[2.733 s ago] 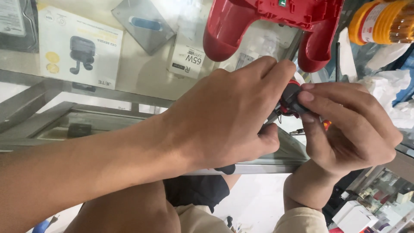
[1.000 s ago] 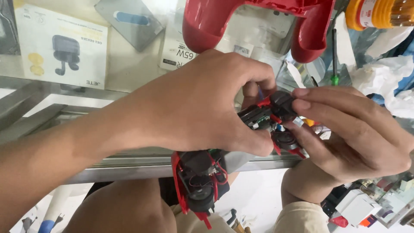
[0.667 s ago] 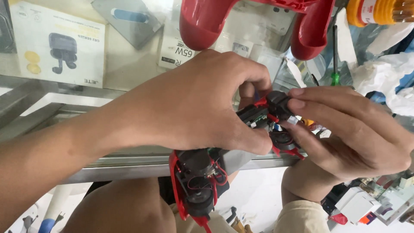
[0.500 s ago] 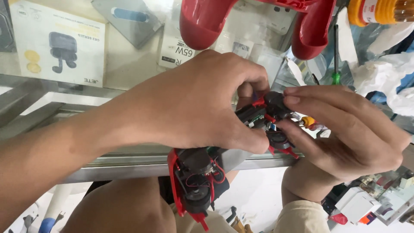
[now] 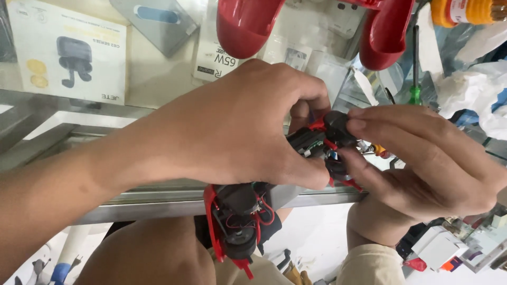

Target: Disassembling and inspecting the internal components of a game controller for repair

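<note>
Red plastic and black parts make up the opened game controller half (image 5: pixel 240 224) that both hands hold above the edge of a glass counter (image 5: pixel 158 84). Its lower grip, with a round motor and thin red wires showing inside, hangs below the left hand (image 5: pixel 237 132), over the person's knee. The left hand is clamped over the upper part of the piece, fingers curled down across it and the thumb pressed against its underside. The right hand (image 5: pixel 422 163) comes in from the other side, its fingers closed together on a small black component (image 5: pixel 338 124) at the top of the exposed inner board, with the thumb under the board just beside the left thumb. The two hands touch or nearly touch around that spot. On the counter beyond them lies the red outer shell (image 5: pixel 388 37) of a controller, its two grips pointing toward the person. Left of it rest a white earbud box (image 5: pixel 66 50) and a white charger box (image 5: pixel 216 58). A green-handled screwdriver (image 5: pixel 415 95) stands near the shell, with crumpled clear plastic (image 5: pixel 470 95) to the right.
</note>
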